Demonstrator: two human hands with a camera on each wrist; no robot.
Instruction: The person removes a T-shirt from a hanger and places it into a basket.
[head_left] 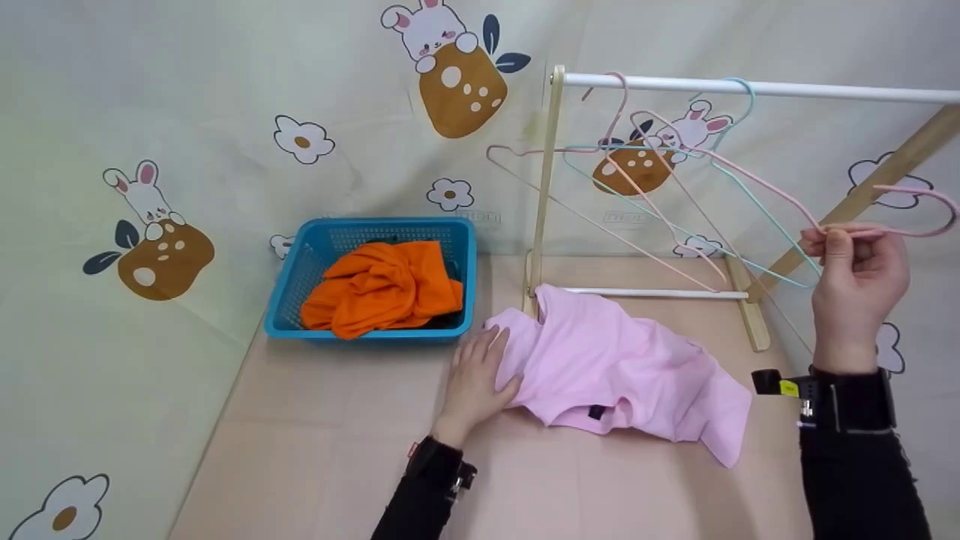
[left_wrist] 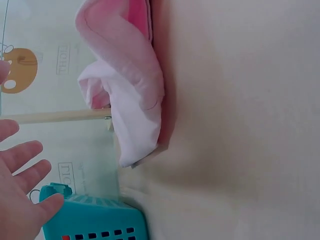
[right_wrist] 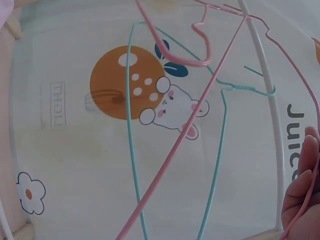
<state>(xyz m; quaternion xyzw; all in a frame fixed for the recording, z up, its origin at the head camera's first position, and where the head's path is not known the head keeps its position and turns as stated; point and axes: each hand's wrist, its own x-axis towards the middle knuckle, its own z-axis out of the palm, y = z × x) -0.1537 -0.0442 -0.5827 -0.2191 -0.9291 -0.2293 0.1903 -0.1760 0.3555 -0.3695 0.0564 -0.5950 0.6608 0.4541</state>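
My right hand (head_left: 859, 281) pinches a pink clothes hanger (head_left: 772, 186) near the base of its hook, up beside the drying rack. The hanger's long body slants away to the left; in the right wrist view the fingers (right_wrist: 300, 192) curl round its thin wire. A pink shirt (head_left: 607, 360) lies crumpled on the table, its neckline and dark label toward me. At its left end is my left hand (head_left: 476, 379), fingers spread and straight. The left wrist view shows that hand (left_wrist: 22, 185) held above the table, apart from the shirt (left_wrist: 132, 95).
A blue plastic basket (head_left: 279, 304) holding an orange garment (head_left: 386, 285) stands left of the shirt. Behind the shirt is a rack with wooden legs (head_left: 550, 187) and a white rail (head_left: 825, 91). Another pink hanger (head_left: 616, 112) and a turquoise hanger (head_left: 739, 120) hang on it.
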